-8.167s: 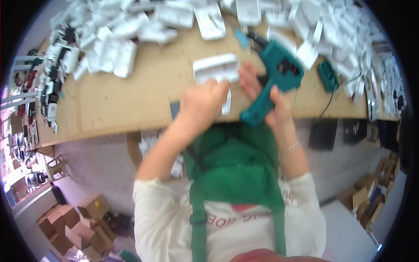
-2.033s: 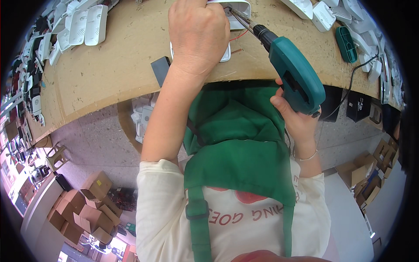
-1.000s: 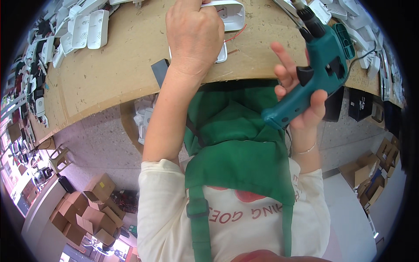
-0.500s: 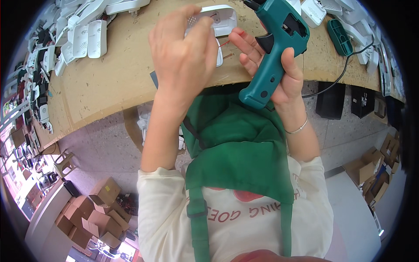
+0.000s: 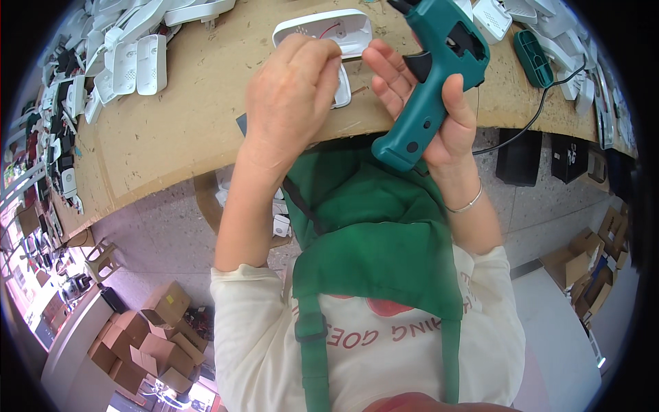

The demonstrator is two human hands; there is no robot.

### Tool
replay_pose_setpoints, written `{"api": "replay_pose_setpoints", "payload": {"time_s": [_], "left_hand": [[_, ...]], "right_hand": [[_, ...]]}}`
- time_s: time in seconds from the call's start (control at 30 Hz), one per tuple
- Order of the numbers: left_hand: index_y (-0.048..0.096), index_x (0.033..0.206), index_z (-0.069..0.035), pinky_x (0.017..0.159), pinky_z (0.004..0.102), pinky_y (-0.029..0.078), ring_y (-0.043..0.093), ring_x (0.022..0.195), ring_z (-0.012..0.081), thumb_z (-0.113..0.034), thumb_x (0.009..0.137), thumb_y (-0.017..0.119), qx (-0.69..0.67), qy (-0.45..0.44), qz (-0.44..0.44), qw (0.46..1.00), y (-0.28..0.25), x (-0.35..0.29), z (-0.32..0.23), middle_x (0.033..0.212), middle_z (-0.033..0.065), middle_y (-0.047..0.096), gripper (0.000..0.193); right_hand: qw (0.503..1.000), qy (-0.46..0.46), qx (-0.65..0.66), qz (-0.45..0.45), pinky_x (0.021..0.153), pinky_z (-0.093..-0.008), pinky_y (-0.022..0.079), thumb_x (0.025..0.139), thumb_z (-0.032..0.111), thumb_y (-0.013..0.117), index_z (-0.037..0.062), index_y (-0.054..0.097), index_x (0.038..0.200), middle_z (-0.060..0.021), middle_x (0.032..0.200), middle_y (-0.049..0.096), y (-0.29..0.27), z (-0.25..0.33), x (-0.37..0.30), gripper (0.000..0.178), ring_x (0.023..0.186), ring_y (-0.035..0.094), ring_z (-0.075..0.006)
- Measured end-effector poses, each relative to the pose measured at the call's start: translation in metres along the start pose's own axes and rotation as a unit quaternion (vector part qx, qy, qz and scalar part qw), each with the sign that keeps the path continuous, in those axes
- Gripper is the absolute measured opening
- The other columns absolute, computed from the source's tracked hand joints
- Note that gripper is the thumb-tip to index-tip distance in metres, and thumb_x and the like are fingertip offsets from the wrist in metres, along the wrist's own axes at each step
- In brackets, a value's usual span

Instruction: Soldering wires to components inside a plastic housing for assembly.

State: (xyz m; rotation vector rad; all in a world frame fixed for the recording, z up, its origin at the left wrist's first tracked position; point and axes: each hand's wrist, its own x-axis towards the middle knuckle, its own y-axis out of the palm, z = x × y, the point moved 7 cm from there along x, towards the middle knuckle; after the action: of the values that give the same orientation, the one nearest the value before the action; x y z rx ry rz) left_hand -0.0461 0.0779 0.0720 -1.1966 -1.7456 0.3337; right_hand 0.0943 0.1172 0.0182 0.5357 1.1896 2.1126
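Note:
My right hand [image 5: 454, 122] holds a teal glue gun [image 5: 429, 93] with a black trigger. Its handle lies across my palm, thumb on one side and half-bent fingers on the other. At the near edge of an open white plastic casing [image 5: 357, 34], the fingertips of my left hand [image 5: 288, 96] are pinched together. Whatever is between them is hidden. A thin red wire [image 5: 331, 29] shows inside the casing. Below the casing, partly covered by my left hand, lies a second white plastic part [image 5: 342, 89].
White plastic shells [image 5: 141, 65] are heaped at the table's far left, with more white parts [image 5: 491, 20] at the far right. A teal plastic piece [image 5: 533, 58] lies there beside a black cable [image 5: 535, 117]. The brown table [image 5: 171, 130] has a curved near edge. Cardboard boxes [image 5: 161, 350] stand at lower left.
My left hand has drawn its fingertips together and come down a little, uncovering more of the casing. The red wire end that showed between my hands is out of sight. My right hand barely moved.

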Motion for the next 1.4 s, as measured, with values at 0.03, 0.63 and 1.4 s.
{"api": "replay_pose_setpoints", "payload": {"time_s": [0.03, 0.63, 1.4], "left_hand": [[0.063, 0.087, -0.007, 0.062, 0.0353, 0.049, 0.061, 0.072, 0.0270, -0.008, 0.079, 0.063, -0.009, -0.024, 0.000, 1.000, -0.001, 0.000, 0.005, 0.080, 0.0072, 0.061, 0.008], [0.066, 0.089, -0.006, 0.060, 0.0346, 0.050, 0.061, 0.068, 0.0260, -0.008, 0.078, 0.066, -0.005, -0.056, -0.023, 0.998, 0.008, 0.001, 0.005, 0.079, 0.0072, 0.060, 0.011], [0.065, 0.077, 0.001, 0.083, 0.0406, 0.041, 0.054, 0.097, 0.0333, -0.005, 0.074, 0.063, 0.053, -0.025, 0.042, 0.997, 0.001, 0.031, 0.015, 0.104, 0.0147, 0.060, 0.007]], "right_hand": [[0.999, -0.024, 0.010, -0.020, 0.113, -0.0460, 0.028, 0.092, 0.037, 0.055, -0.0007, 0.028, 0.141, -0.0234, 0.141, 0.035, -0.003, 0.003, 0.001, 0.067, 0.135, 0.031, -0.0353], [0.991, -0.054, -0.122, -0.008, 0.101, -0.0421, 0.039, 0.092, 0.035, 0.056, 0.0024, 0.020, 0.145, -0.0242, 0.148, 0.023, -0.021, 0.034, 0.002, 0.073, 0.131, 0.035, -0.0355], [0.820, -0.044, -0.543, -0.175, 0.064, -0.0254, 0.050, 0.072, 0.005, 0.080, -0.0031, 0.063, 0.102, -0.0068, 0.080, 0.066, -0.002, 0.061, -0.097, 0.036, 0.072, 0.061, -0.0124]]}}
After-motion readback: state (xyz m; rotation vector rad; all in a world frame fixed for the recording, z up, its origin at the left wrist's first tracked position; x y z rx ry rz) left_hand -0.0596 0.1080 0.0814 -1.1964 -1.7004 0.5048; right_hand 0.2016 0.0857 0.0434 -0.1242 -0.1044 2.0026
